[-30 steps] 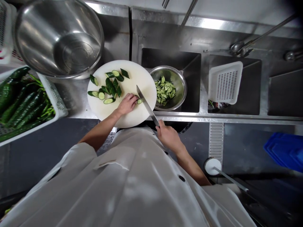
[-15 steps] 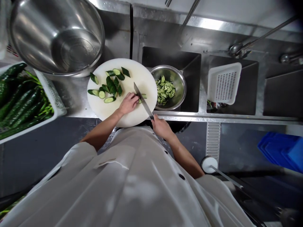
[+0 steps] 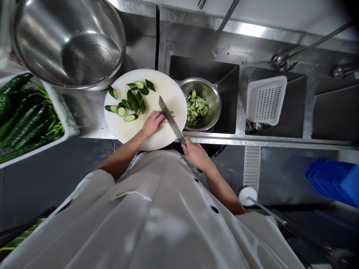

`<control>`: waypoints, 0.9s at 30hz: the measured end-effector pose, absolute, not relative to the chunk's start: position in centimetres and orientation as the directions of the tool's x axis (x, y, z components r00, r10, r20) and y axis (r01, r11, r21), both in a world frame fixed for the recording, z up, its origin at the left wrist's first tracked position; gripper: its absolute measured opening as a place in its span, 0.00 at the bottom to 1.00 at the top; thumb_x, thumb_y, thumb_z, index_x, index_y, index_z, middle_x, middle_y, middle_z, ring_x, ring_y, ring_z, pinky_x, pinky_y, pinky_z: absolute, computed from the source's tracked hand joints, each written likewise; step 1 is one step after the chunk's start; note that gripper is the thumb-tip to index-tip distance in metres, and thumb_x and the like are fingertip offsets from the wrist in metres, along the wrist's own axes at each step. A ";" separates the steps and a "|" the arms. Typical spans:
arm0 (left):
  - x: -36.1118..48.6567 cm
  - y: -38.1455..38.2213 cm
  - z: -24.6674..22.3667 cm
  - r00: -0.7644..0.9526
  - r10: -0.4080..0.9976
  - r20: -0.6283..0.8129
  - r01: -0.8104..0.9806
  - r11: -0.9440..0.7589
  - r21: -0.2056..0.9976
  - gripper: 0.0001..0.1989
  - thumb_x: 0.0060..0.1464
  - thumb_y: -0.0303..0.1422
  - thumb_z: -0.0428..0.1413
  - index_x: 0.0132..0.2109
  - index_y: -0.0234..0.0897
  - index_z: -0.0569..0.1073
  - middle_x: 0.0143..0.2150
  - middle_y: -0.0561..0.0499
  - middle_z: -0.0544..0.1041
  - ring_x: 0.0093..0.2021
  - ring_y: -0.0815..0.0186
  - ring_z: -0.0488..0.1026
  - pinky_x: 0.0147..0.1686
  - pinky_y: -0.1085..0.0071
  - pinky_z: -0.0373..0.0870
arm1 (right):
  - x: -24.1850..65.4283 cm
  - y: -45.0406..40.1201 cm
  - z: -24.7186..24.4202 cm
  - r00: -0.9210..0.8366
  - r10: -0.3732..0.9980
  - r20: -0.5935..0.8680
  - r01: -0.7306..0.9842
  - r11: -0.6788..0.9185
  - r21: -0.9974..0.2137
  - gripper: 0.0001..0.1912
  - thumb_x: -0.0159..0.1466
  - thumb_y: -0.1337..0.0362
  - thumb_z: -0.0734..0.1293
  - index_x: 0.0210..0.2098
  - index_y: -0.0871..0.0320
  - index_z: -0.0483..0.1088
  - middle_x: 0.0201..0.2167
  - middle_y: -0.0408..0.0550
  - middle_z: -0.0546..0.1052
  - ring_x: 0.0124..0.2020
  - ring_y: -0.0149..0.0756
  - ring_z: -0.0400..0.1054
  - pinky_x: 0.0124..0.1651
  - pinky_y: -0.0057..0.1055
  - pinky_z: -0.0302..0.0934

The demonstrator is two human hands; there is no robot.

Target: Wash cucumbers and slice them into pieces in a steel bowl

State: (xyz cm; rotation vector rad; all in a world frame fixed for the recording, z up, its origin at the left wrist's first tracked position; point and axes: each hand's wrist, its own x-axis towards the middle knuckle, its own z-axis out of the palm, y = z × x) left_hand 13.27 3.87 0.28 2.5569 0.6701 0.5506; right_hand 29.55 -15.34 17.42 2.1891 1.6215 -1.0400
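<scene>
A pale jacket (image 3: 134,213) fills the foreground. Just beyond it, the right hand (image 3: 196,154) is wrapped closed around the handle of a knife (image 3: 172,124), the blade slanting across a round white cutting board (image 3: 168,89). The left hand (image 3: 153,124) has its fingers curled and bunched over a small cucumber piece (image 3: 166,120), beside the blade and mostly hidden by the fingertips.

What has changed: 1 second ago nothing showed on the blade's right side, and now thin cucumber slices (image 3: 172,114) lie there on the board. That suggests at least 1 cut has gone through, with part of the piece under the fingers left uncut.

Further up the board, larger cucumber chunks (image 3: 134,101) lie scattered, skin on, where they were 1 second ago. To the left, a white crate (image 3: 70,121) holds whole cucumbers (image 3: 30,121).

On the right, a metal bowl (image 3: 217,112) in the sink holds finely cut green pieces (image 3: 198,107). Beyond the board's left side stands a big steel basin (image 3: 92,52), and in another sink leans a white perforated basket (image 3: 254,99)
</scene>
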 end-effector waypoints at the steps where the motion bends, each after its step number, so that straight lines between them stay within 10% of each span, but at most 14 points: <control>1: 13.2 3.9 0.2 0.804 0.533 0.262 0.359 -0.787 0.501 0.14 0.72 0.34 0.46 0.48 0.37 0.76 0.45 0.41 0.76 0.48 0.56 0.72 0.50 0.59 0.74 | 29.5 -15.2 17.1 0.131 0.746 -0.653 0.902 -0.363 -0.233 0.19 0.79 0.60 0.51 0.64 0.62 0.60 0.45 0.60 0.82 0.47 0.52 0.78 0.47 0.36 0.63; 27: 12.9 4.1 -0.6 0.793 0.531 0.300 0.336 -0.791 0.512 0.17 0.72 0.29 0.42 0.48 0.37 0.77 0.44 0.41 0.78 0.47 0.56 0.75 0.48 0.59 0.77 | 30.1 -15.5 18.2 0.111 0.760 -0.640 0.901 -0.348 -0.258 0.22 0.79 0.59 0.51 0.66 0.63 0.60 0.45 0.60 0.82 0.48 0.53 0.77 0.47 0.37 0.62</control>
